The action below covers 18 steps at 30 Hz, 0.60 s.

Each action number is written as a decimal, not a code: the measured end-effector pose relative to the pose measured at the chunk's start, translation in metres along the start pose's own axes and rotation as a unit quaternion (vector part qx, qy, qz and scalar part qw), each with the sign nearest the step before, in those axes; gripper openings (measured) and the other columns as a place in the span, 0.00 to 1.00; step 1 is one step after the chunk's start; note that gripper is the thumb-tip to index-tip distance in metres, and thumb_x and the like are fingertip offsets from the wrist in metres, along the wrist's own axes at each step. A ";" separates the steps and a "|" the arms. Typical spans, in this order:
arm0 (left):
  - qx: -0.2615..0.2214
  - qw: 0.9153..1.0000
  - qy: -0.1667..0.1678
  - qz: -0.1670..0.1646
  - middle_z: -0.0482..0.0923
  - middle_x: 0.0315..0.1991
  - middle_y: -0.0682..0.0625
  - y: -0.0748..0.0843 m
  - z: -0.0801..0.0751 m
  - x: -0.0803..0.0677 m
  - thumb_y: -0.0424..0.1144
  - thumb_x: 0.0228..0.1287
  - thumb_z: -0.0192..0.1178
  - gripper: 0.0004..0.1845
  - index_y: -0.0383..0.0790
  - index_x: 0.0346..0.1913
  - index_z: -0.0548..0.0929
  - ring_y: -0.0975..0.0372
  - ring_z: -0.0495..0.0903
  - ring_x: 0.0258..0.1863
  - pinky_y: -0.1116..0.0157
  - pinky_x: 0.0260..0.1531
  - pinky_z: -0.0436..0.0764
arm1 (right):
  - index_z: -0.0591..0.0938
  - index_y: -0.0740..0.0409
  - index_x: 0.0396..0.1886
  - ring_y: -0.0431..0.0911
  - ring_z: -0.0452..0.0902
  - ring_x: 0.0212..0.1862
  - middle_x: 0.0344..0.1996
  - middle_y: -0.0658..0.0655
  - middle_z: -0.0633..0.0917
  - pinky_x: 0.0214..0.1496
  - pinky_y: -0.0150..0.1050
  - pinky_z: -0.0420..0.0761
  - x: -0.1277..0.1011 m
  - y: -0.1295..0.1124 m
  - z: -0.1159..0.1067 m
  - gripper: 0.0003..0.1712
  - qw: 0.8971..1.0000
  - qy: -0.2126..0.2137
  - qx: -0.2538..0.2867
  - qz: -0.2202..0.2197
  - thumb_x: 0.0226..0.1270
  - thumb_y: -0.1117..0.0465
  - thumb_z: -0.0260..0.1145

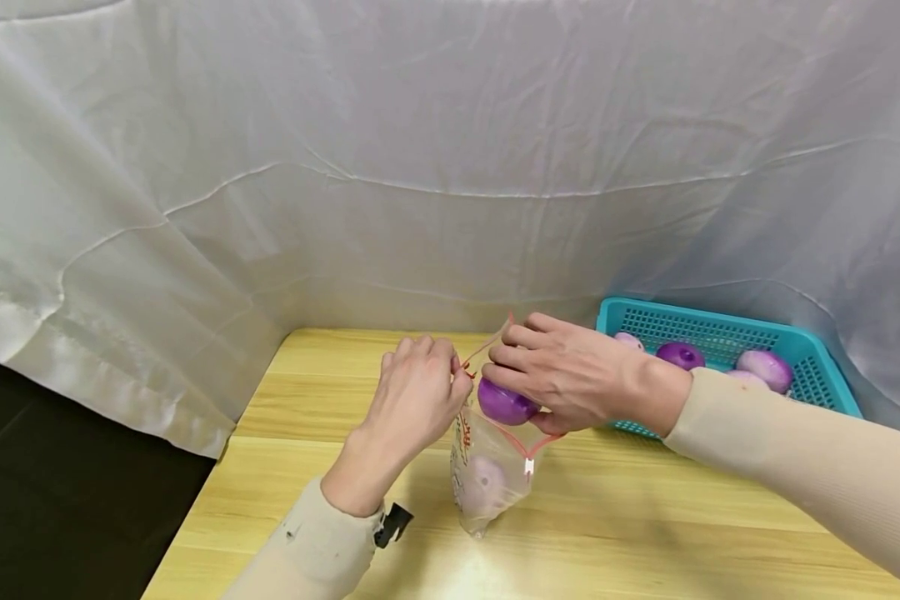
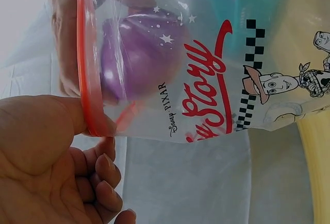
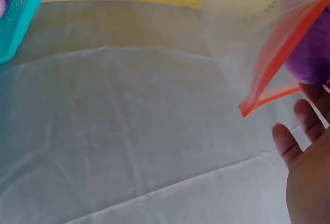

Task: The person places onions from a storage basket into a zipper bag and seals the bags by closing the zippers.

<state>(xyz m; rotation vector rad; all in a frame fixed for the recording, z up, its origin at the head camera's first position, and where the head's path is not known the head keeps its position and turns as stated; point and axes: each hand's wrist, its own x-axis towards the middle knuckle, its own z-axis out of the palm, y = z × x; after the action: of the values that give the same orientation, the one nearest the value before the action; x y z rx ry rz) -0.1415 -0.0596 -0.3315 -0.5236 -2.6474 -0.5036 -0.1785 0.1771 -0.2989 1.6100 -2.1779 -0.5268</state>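
My left hand (image 1: 417,392) pinches the rim of a clear zip bag (image 1: 512,492) between thumb and finger. The bag stands upright with its red-edged mouth spread apart; red lettering and cartoon figures show on its side in the left wrist view. With curled fingers, my right hand (image 1: 581,367) holds a dark purple onion (image 1: 504,406) in the bag's mouth. Low in the bag lies a paler onion (image 1: 483,485), seen through the plastic. In the right wrist view, the red zip edge (image 3: 281,49) slants in front of the held onion.
A turquoise basket (image 1: 832,375) with several purple and pale onions stands at the table's back right, partly behind my right forearm. Grey-white cloth (image 1: 450,150) hangs behind the wooden table (image 1: 292,467). A black buckle (image 1: 393,525) sticks out at my left wrist.
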 end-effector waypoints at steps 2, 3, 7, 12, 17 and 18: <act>0.001 1.000 0.001 0.001 0.73 0.29 0.53 0.000 0.000 0.000 0.37 0.65 0.61 0.06 0.46 0.30 0.77 0.55 0.71 0.32 0.58 0.34 0.67 | 0.76 0.50 0.66 0.54 0.74 0.61 0.57 0.53 0.81 0.58 0.49 0.74 0.001 0.000 0.000 0.44 1.000 -0.002 0.002 0.003 0.53 0.34 0.73; 0.002 1.000 0.002 0.002 0.73 0.29 0.53 0.001 0.000 0.000 0.37 0.65 0.61 0.06 0.46 0.30 0.77 0.55 0.71 0.32 0.58 0.33 0.67 | 0.76 0.50 0.66 0.54 0.74 0.60 0.57 0.52 0.82 0.57 0.49 0.74 0.002 -0.001 0.000 0.43 1.000 -0.002 0.004 0.005 0.53 0.35 0.73; 0.004 1.000 0.004 0.005 0.74 0.29 0.53 0.001 0.000 0.000 0.37 0.65 0.61 0.06 0.46 0.30 0.78 0.55 0.71 0.32 0.58 0.33 0.67 | 0.78 0.51 0.60 0.53 0.74 0.57 0.53 0.52 0.83 0.53 0.47 0.74 0.006 -0.002 0.000 0.39 1.000 -0.003 0.009 0.018 0.53 0.36 0.74; 0.006 1.000 0.011 0.009 0.74 0.28 0.53 0.001 -0.002 -0.001 0.38 0.65 0.61 0.06 0.46 0.30 0.78 0.54 0.71 0.31 0.59 0.32 0.67 | 0.78 0.51 0.52 0.52 0.74 0.53 0.48 0.51 0.84 0.52 0.47 0.72 0.008 -0.005 0.002 0.33 1.000 -0.008 0.000 0.030 0.54 0.37 0.74; 0.006 1.000 0.011 0.009 0.73 0.27 0.53 0.001 -0.002 -0.001 0.38 0.65 0.61 0.07 0.46 0.29 0.77 0.54 0.71 0.31 0.59 0.32 0.66 | 0.78 0.51 0.50 0.52 0.74 0.52 0.46 0.51 0.84 0.51 0.47 0.72 0.009 -0.007 0.004 0.32 0.999 -0.009 -0.007 0.030 0.54 0.37 0.73; 0.006 1.000 0.010 0.008 0.73 0.28 0.53 0.000 -0.002 -0.001 0.38 0.64 0.61 0.07 0.46 0.29 0.77 0.55 0.71 0.31 0.59 0.32 0.66 | 0.78 0.51 0.50 0.52 0.74 0.52 0.45 0.51 0.84 0.51 0.47 0.73 0.009 -0.007 0.004 0.31 1.000 -0.008 -0.005 0.029 0.54 0.38 0.73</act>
<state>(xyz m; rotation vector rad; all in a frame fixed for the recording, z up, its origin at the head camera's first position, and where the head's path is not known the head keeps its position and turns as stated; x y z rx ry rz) -0.1401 -0.0603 -0.3301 -0.5335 -2.6244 -0.4865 -0.1775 0.1672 -0.3056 1.5376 -2.2219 -0.5341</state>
